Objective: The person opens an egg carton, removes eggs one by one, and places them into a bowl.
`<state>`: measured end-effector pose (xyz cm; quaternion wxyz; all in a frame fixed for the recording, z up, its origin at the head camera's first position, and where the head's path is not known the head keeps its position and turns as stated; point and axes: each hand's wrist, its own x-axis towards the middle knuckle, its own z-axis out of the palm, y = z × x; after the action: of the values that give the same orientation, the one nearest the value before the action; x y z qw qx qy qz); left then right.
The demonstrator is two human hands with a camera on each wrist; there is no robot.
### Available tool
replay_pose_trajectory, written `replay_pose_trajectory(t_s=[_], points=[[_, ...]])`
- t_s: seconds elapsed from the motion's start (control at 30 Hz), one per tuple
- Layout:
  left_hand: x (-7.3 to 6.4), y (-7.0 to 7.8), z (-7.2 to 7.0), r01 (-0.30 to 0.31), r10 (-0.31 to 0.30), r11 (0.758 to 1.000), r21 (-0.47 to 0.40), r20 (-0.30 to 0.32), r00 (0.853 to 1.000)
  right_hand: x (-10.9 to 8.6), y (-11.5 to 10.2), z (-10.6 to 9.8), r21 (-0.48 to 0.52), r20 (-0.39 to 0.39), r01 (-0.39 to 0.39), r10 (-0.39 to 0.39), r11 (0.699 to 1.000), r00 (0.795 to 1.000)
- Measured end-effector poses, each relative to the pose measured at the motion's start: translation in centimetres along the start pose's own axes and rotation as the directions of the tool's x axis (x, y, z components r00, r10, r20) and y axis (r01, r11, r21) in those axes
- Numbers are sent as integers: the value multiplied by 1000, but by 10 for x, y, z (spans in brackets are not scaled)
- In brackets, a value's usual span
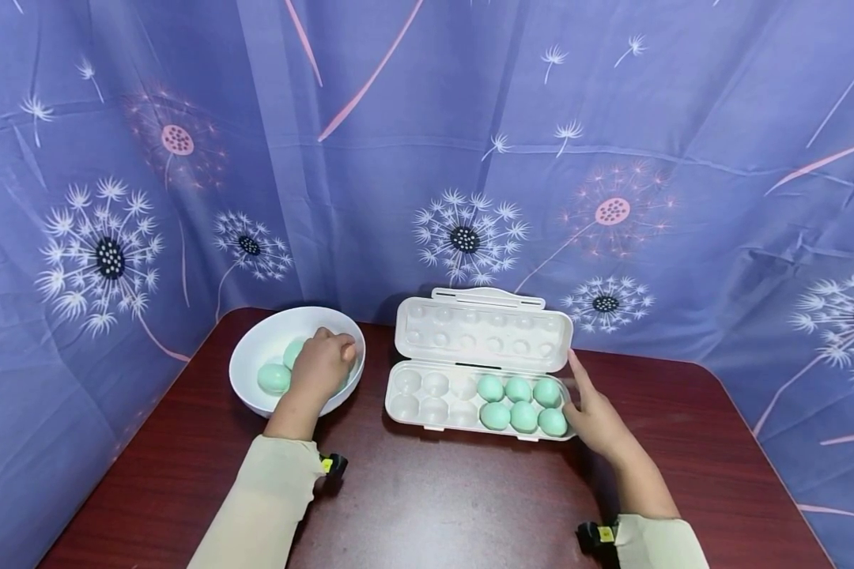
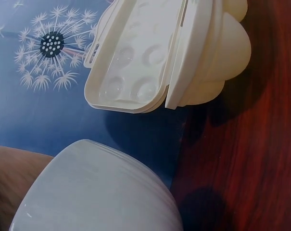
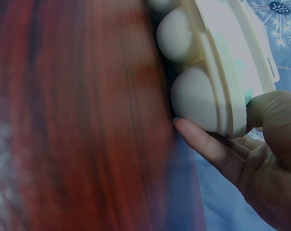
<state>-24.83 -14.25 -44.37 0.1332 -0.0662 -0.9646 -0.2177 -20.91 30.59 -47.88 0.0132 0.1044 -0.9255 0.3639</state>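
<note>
At the left, the white bowl (image 1: 247,359) holds pale green eggs (image 1: 273,378), and the left hand (image 1: 320,365) reaches down into it, its fingertips hidden, so whether it grasps an egg I can't tell. Just right of the bowl lies the open egg carton (image 1: 484,332), long axis running left to right, its empty cups (image 1: 434,385) nearest the left hand and six filled ones beyond, while the right hand (image 1: 599,423) grips the far right end between thumb and fingers.

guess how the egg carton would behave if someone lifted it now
The egg carton would likely dip at its right end, where its six green eggs sit. The open lid, joined along one edge, might swing.
</note>
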Motion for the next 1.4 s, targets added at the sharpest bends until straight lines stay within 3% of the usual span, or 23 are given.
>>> replay_pose_trajectory(t_s=[0.2, 0.77, 0.97, 1.4], points=[[0, 1, 0, 11, -12, 999, 40, 26, 1000, 0, 0, 0, -7, -3, 11, -11, 1000, 1000], [-1, 2, 1, 66, -68, 997, 34, 69, 995, 0, 0, 1, -12, -11, 7, -7, 1000, 1000], [0, 2, 0, 58, -61, 997, 43, 74, 995, -1, -1, 0, -4, -3, 6, -6, 1000, 1000], [0, 7, -8, 126, -124, 991, -39, 54, 991, 0, 1, 0, 1, -3, 7, -7, 1000, 1000]])
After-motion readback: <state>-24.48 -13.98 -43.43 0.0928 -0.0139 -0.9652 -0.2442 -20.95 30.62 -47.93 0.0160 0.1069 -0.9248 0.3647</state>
